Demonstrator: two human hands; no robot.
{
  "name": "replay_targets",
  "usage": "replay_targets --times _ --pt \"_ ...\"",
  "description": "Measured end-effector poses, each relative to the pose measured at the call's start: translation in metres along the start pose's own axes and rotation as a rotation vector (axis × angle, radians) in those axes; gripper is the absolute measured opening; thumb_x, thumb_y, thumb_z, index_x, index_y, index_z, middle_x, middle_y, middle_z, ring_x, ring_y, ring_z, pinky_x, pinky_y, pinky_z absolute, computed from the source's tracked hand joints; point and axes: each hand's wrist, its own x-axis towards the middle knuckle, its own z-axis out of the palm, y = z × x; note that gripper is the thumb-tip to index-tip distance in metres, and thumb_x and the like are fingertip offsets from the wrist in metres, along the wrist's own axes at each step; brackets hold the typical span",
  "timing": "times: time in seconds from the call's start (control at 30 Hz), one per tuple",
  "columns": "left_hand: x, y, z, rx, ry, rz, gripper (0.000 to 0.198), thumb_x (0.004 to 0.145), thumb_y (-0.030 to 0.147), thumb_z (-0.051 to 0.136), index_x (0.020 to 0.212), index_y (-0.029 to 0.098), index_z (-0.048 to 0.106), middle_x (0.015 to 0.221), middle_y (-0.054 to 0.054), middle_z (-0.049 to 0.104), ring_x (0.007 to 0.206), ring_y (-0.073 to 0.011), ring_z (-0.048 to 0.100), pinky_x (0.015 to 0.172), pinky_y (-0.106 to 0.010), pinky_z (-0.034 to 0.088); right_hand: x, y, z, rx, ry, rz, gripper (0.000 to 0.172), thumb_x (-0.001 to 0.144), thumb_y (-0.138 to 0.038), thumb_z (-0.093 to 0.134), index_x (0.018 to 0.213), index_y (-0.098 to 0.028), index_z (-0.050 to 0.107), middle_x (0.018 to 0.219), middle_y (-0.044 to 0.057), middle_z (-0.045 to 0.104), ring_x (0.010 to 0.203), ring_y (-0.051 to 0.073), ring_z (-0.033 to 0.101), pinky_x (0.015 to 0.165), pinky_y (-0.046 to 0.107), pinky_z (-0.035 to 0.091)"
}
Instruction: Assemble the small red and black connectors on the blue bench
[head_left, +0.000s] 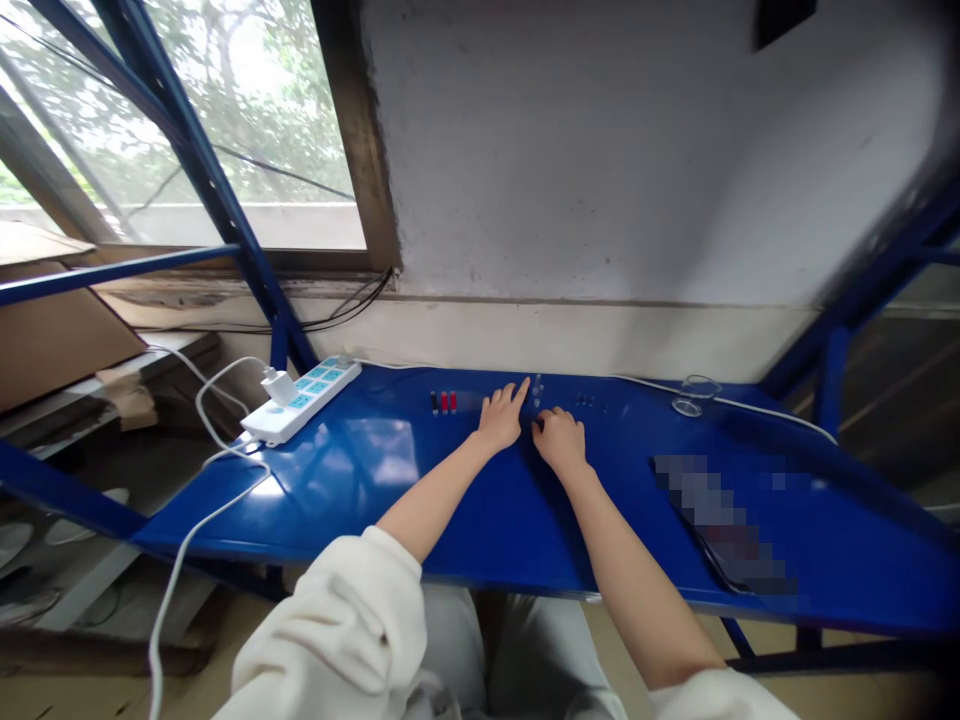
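Note:
My left hand [501, 416] rests on the blue tabletop with its fingers stretched and apart. Its index fingertip lies beside a short row of small clear pieces [538, 390], too small to name. Just to the right, my right hand [561, 438] is closed, its fingers curled down close to the table below that row. Whatever its fingertips hold, if anything, is too small to make out. Left of my left hand stand a small black piece [434, 403] and red pieces [448, 402], side by side with pale ends. More tiny clear pieces [586, 400] lie right of my hands.
A white power strip [304, 400] with a plugged-in charger and cable sits at the left end of the blue table [480, 540]. Toward the back right is a clear round object [687, 407] near a white cable [780, 415]. A blurred dark flat item [720, 530] lies at right.

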Motion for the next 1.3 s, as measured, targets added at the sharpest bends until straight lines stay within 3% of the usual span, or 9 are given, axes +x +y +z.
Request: replay_targets --times 0.17,0.33,0.5,0.63,0.77,0.9,1.07,1.3 --pt "0.009 0.003 0.004 -0.001 0.027 -0.012 0.051 0.082 0.013 0.034 0.131 0.023 0.032 0.122 -0.012 0.047 0.108 -0.0256 0.042 0.086 -0.041 0.032 0.0 -0.002 0.003 0.02 -0.013 -0.003 0.027 0.08 -0.026 0.042 0.098 -0.016 0.06 0.101 0.015 0.056 0.095 0.026 0.048 0.072 0.036 0.035" --pt "0.015 0.001 0.0 -0.078 0.16 -0.021 0.023 0.083 0.017 0.039 0.099 0.017 0.057 0.094 -0.01 0.06 0.093 -0.0218 0.051 0.081 -0.035 0.037 -0.001 -0.004 0.006 0.05 -0.037 0.007 0.033 0.083 -0.03 0.041 0.108 -0.017 0.057 0.112 0.016 0.052 0.101 0.027 0.045 0.077 0.04 0.034" --pt "0.006 -0.008 -0.011 -0.325 0.259 -0.12 0.013 0.077 0.018 0.05 0.087 0.018 0.059 0.082 -0.005 0.062 0.08 -0.0172 0.055 0.071 -0.029 0.042 -0.001 -0.005 0.015 0.085 -0.025 0.024 0.04 0.085 -0.034 0.036 0.118 -0.016 0.051 0.122 0.015 0.047 0.111 0.028 0.039 0.084 0.045 0.032" --pt "-0.014 -0.012 -0.029 -0.592 0.329 -0.224 0.011 0.073 0.021 0.055 0.082 0.017 0.06 0.074 -0.003 0.061 0.063 -0.0121 0.055 0.062 -0.026 0.045 0.002 -0.005 0.025 0.112 -0.045 0.047 0.043 0.087 -0.037 0.032 0.122 -0.018 0.047 0.127 0.014 0.043 0.118 0.027 0.032 0.093 0.052 0.023" --pt "-0.038 -0.013 -0.042 -0.763 0.398 -0.296 0.012 0.07 0.022 0.057 0.079 0.016 0.06 0.07 -0.003 0.06 0.06 -0.0107 0.054 0.06 -0.024 0.046 0.007 -0.005 0.032 0.116 -0.077 0.061 0.045 0.088 -0.04 0.027 0.125 -0.02 0.044 0.132 0.012 0.039 0.122 0.027 0.028 0.095 0.057 0.017" --pt "-0.052 -0.015 -0.035 -0.818 0.447 -0.36 0.013 0.069 0.026 0.058 0.077 0.016 0.06 0.068 -0.002 0.06 0.057 -0.0099 0.054 0.06 -0.024 0.046 0.01 -0.004 0.035 0.109 -0.121 0.062 0.05 0.088 -0.043 0.021 0.13 -0.021 0.038 0.136 0.012 0.033 0.125 0.026 0.023 0.097 0.058 0.014" --pt "-0.055 -0.013 -0.022 -0.831 0.429 -0.297 0.013 0.07 0.026 0.057 0.077 0.016 0.059 0.064 -0.001 0.06 0.056 -0.0093 0.054 0.059 -0.023 0.045 0.013 -0.003 0.037 0.1 -0.183 0.078 0.054 0.088 -0.045 0.017 0.133 -0.021 0.031 0.139 0.01 0.028 0.128 0.026 0.018 0.098 0.058 0.011" --pt "-0.057 -0.014 -0.03 -0.822 0.447 -0.323 0.01 0.069 0.024 0.058 0.075 0.016 0.059 0.065 -0.002 0.06 0.058 -0.0103 0.055 0.06 -0.024 0.046 0.015 -0.001 0.039 0.112 -0.179 0.065 0.055 0.088 -0.046 0.015 0.134 -0.02 0.031 0.139 0.009 0.029 0.128 0.026 0.019 0.099 0.057 0.012"
